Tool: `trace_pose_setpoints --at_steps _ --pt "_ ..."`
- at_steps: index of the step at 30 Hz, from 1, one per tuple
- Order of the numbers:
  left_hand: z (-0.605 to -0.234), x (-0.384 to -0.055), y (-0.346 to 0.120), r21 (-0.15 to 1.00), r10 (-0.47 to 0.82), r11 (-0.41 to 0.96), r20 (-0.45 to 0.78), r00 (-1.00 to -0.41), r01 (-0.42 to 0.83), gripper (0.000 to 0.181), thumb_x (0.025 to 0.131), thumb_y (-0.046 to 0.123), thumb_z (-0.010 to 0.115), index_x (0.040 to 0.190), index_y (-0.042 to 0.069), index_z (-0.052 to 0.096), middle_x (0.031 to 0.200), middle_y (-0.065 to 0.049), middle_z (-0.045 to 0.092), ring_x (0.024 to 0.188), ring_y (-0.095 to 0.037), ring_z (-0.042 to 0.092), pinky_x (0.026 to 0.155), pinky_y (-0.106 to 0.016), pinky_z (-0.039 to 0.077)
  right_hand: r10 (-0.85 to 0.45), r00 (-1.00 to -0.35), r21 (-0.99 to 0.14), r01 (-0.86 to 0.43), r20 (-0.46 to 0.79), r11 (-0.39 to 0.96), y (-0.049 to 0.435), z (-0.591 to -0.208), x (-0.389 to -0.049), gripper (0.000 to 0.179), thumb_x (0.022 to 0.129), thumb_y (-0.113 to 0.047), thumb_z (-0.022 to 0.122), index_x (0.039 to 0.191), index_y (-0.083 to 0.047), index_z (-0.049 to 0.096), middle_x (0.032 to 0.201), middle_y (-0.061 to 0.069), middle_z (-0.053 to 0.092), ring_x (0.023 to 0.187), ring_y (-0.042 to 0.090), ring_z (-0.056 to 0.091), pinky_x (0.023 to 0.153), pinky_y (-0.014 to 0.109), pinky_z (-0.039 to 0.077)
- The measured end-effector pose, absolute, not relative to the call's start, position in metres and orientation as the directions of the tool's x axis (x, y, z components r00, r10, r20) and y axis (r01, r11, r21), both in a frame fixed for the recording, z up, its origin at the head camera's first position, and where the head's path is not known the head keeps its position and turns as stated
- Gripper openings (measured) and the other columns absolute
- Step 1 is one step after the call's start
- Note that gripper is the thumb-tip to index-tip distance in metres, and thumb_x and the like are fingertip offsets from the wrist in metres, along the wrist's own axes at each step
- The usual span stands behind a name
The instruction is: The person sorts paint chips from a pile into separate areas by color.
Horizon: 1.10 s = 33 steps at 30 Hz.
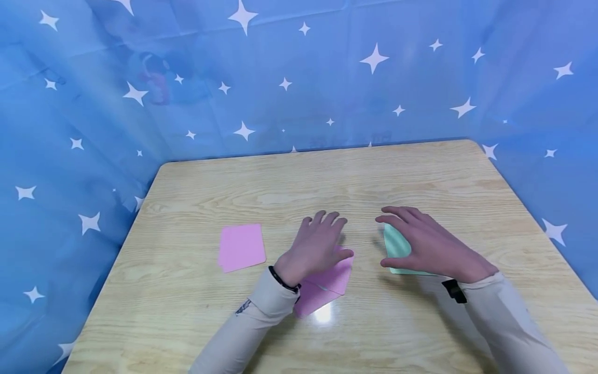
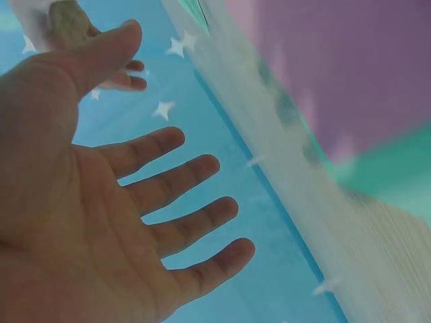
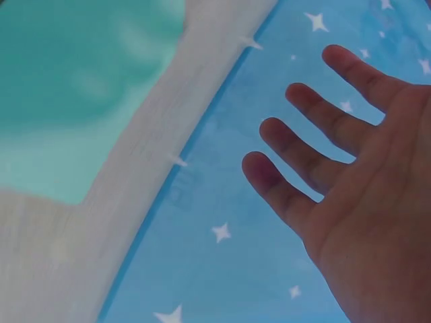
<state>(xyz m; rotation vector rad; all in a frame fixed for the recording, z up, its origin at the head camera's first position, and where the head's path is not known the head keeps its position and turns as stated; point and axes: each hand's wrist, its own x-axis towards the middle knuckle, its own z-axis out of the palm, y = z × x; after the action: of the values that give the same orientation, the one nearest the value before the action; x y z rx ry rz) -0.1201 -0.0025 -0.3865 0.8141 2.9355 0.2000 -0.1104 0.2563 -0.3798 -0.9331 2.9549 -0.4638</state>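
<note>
My left hand hovers over a folded pink paper, its fingers spread and slightly bent. A thin green edge shows along a fold of that paper, and part of it is hidden beneath the hand. In the left wrist view, the paper appears pink with a green portion, apart from the palm. My right hand is held above a green paper, thumb and fingers apart with nothing between them. The right wrist view has the green paper at upper left, away from the loose fingers.
Pink square sheets, slightly offset on one another, lie on the wooden table left of my left hand. A blue curtain with white stars hangs behind the table and along its sides.
</note>
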Motion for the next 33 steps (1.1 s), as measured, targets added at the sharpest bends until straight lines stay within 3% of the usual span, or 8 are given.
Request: trace_pose_setpoints --at_steps 9,20,27,33 --pt "-0.383 -0.123 -0.04 0.207 0.484 0.862 -0.064 -0.873 0.463 0.075 0.085 0.057 0.066 0.145 0.02 0.043 0.151 -0.003 0.04 0.142 -0.033 0.033 0.108 -0.054 0.034 -0.582 -0.811 -0.293 -0.572 0.06 0.766 0.227 -0.378 -0.114 0.086 0.075 -0.064 0.073 0.144 -0.019 0.044 0.153 0.006 0.036 0.138 0.031 0.033 0.106 0.058 0.03" --pt "-0.387 -0.119 -0.069 0.206 0.49 0.863 -0.127 -0.862 0.461 0.085 0.076 0.052 0.078 0.145 0.017 0.044 0.15 -0.004 0.042 0.141 -0.034 0.032 0.107 -0.056 0.033 -0.586 -0.811 -0.32 -0.554 -0.002 0.769 0.198 -0.386 -0.107 0.095 0.075 -0.067 0.07 0.148 -0.014 0.039 0.154 0.007 0.035 0.139 0.029 0.035 0.11 0.053 0.031" --pt "-0.396 -0.117 -0.07 0.242 0.603 0.794 -0.192 -0.774 0.558 0.093 0.069 0.048 0.084 0.146 0.018 0.042 0.152 -0.003 0.039 0.143 -0.03 0.03 0.111 -0.052 0.031 -0.593 -0.805 -0.326 -0.557 -0.012 0.763 0.18 -0.405 -0.101 0.109 0.067 -0.066 0.077 0.151 -0.011 0.034 0.151 0.005 0.041 0.135 0.03 0.041 0.108 0.054 0.035" --pt "-0.406 -0.115 -0.067 0.276 0.677 0.73 -0.176 -0.714 0.625 0.088 0.068 0.046 0.084 0.142 0.019 0.045 0.148 -0.002 0.042 0.138 -0.026 0.036 0.108 -0.05 0.036 -0.607 -0.794 -0.333 -0.571 -0.007 0.751 0.171 -0.418 -0.095 0.111 0.066 -0.068 0.077 0.152 -0.012 0.033 0.149 0.001 0.042 0.134 0.026 0.041 0.107 0.052 0.036"
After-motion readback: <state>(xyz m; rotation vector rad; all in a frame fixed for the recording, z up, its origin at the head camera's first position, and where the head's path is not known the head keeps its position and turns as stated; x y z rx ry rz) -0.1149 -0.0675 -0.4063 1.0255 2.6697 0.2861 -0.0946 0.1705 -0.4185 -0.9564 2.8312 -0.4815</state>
